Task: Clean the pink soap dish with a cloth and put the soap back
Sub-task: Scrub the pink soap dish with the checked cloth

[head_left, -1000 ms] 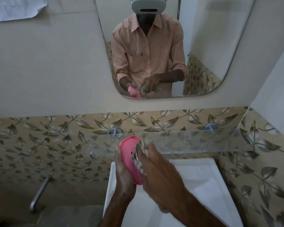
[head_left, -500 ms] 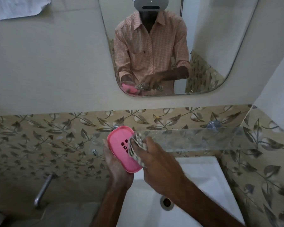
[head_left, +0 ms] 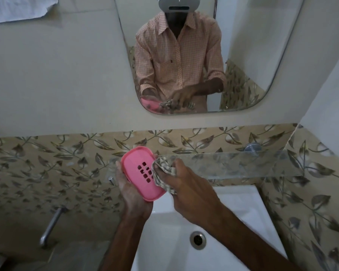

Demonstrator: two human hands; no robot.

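My left hand [head_left: 130, 192] holds the pink soap dish [head_left: 139, 172] from below, above the basin. The dish is tilted with its slotted face turned toward me. A bunched, patterned cloth [head_left: 163, 172] is in my right hand [head_left: 190, 190], which presses it against the right side of the dish's face. No soap is in view.
A white wash basin [head_left: 233, 208] with a metal drain [head_left: 198, 239] lies under my hands. A glass shelf [head_left: 243, 163] runs along the leaf-patterned tiles behind them. A mirror [head_left: 262, 55] hangs above. A metal pipe [head_left: 51, 225] sticks out at the lower left.
The dish has turned from nearly edge-on to face me, so its slots show. Both hands have shifted slightly left, with the cloth still against the dish.
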